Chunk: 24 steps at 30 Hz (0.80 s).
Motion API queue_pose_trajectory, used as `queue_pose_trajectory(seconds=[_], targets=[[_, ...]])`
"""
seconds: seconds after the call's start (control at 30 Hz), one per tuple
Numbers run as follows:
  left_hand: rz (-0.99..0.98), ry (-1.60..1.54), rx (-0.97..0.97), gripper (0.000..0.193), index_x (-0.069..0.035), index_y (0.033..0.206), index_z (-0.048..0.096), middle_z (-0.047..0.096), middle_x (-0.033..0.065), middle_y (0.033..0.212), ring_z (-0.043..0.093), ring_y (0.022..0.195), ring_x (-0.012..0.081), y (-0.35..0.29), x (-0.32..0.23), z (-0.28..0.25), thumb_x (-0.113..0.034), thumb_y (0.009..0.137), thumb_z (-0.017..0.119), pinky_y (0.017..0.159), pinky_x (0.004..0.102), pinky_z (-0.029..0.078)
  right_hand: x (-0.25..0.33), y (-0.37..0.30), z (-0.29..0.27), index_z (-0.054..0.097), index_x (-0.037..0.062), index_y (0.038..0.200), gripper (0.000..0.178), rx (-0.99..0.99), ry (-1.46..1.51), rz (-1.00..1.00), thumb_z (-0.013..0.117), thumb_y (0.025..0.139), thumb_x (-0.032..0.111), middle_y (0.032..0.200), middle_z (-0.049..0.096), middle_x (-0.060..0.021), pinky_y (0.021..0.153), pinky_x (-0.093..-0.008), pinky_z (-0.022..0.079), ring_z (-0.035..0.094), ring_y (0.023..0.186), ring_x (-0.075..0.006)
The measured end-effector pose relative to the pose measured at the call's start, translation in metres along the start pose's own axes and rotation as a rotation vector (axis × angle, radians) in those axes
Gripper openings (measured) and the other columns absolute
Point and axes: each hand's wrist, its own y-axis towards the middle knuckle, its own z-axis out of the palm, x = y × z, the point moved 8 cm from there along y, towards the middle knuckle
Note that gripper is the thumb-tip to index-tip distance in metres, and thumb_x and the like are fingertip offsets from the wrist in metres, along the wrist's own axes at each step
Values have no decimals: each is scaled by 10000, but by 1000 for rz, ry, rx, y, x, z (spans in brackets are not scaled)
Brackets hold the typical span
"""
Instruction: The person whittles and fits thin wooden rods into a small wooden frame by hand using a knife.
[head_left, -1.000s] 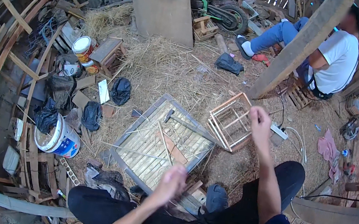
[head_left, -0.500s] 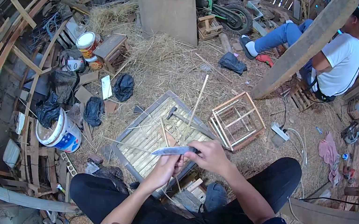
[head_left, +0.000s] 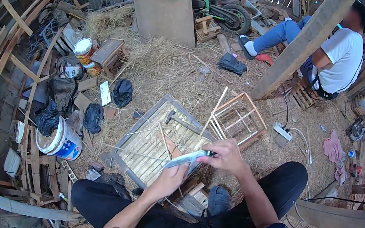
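Note:
My right hand (head_left: 227, 156) grips the dark handle of a knife (head_left: 186, 159), its pale blade pointing left and lying across the top of my left hand (head_left: 170, 179). The left fingers are closed around what looks like a thin wooden strip (head_left: 164, 140); its middle is hidden by the hand and blade. Below both hands is a low slatted table (head_left: 135, 166) with a grey border. On it lie a hammer (head_left: 183, 123), a flat brown piece of wood (head_left: 171, 146) and several loose sticks.
Beyond the table's right corner stands a wooden frame box (head_left: 252, 113). A white bucket (head_left: 62, 140) and black plastic bags (head_left: 93, 117) are at the left. A slanting post (head_left: 294, 53) rises before a seated person (head_left: 341, 58). A power strip (head_left: 282, 131) lies on the straw-covered ground.
The knife and both hands have shifted slightly right, with the blade now tilted more steeply. The whole view has moved a little.

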Motion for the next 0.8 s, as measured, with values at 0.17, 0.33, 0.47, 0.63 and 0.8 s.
queue_pose_trajectory(seconds=[0.17,0.33,0.47,0.63,0.8], targets=[[201,44,238,374,5,902,517,487,67,688,502,634,171,-28,-5,45,-299,1084,399,601,350,437,-114,-33,-128,718,45,923,365,-755,144,652,688,923,409,664,628,-93,583,-324,462,579,614,-135],[-52,-362,-163,384,-119,831,446,349,-50,610,330,465,45,0,8,-32,-406,1080,388,399,211,252,-72,-32,-93,723,70,1002,326,-436,-137,718,627,973,380,700,659,-69,599,-363,466,563,596,-142],[-77,-479,-128,408,-118,834,431,336,-58,602,298,433,35,6,24,-26,-444,1074,387,381,218,199,-53,-17,-59,727,85,992,330,-301,-211,594,646,957,404,695,681,-52,536,-351,474,591,541,-143],[-48,-481,-41,405,-115,823,438,334,-58,604,291,430,31,14,8,-12,-425,1079,386,391,222,207,-18,-3,-19,721,121,963,325,-146,10,304,684,912,441,649,670,-66,441,-316,476,636,510,-173],[-86,-493,23,319,-111,862,468,367,-60,633,312,456,36,14,18,-11,-329,1084,397,405,236,233,13,6,8,678,115,893,340,-46,-33,117,697,889,454,648,662,-106,521,-388,494,664,566,-288]])
